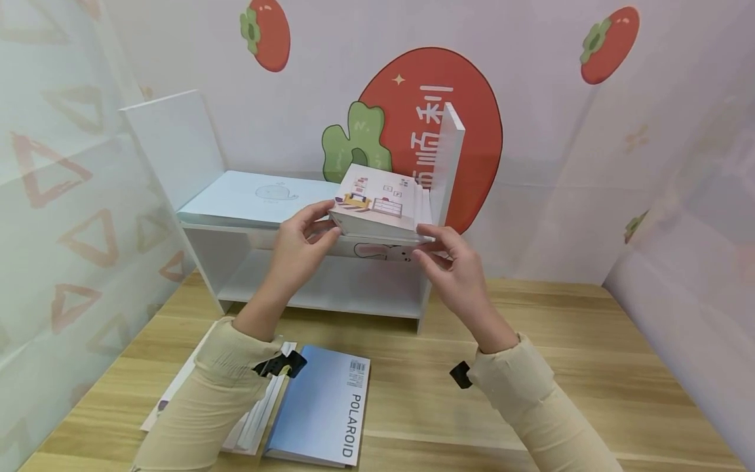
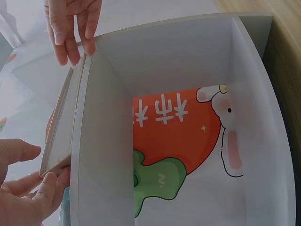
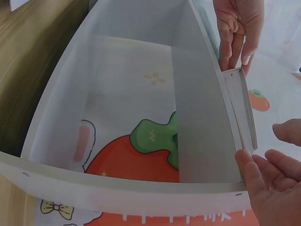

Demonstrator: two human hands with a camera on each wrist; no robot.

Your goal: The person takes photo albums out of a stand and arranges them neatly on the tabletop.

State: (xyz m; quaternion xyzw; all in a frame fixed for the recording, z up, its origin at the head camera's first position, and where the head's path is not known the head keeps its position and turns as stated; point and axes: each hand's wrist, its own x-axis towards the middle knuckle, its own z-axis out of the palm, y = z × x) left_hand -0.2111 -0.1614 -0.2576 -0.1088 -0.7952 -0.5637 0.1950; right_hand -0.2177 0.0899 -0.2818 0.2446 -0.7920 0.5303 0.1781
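Observation:
A thick book (image 1: 377, 196) with a drawn room scene on its pale cover lies on the upper board of a white desktop shelf (image 1: 348, 282), near the right upright panel. My left hand (image 1: 303, 242) touches the book's left end with its fingertips. At the opposite end, the fingers of my right hand (image 1: 454, 262) touch the front right corner, the thumb apart below. Both wrist views show the book's wedge-shaped edge (image 2: 61, 122) along the board, with a hand at each end. Left of it on the same board lies a light blue book (image 1: 259, 196) with a whale drawing.
On the wooden table (image 1: 531, 380) in front of the shelf lies a blue album (image 1: 321, 406) marked POLAROID. Beside it, partly hidden by my left sleeve, are pale books (image 1: 250, 426). The shelf's tall side panels (image 1: 451, 151) rise above the board. A patterned curtain (image 1: 548, 164) hangs behind.

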